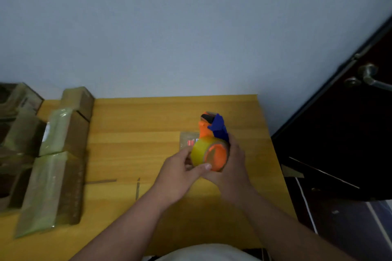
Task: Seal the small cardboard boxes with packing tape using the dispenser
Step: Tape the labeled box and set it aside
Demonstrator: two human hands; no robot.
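Head view: both hands hold an orange and blue tape dispenser (212,133) w/ a yellow tape roll (200,152) above the yellow tabletop (137,133), at 3 o'clock of centre. Left hand (180,172) pinches the roll; right hand (231,167) wraps round the dispenser's far side. A small flat packet (186,140) lies beneath. Taped cardboard boxes (61,154) are stacked at 9 o'clock.

Glossy tape (199,152) on plastic dispenser (214,129); smooth wood-grain table (137,133); cardboard boxes (63,133).
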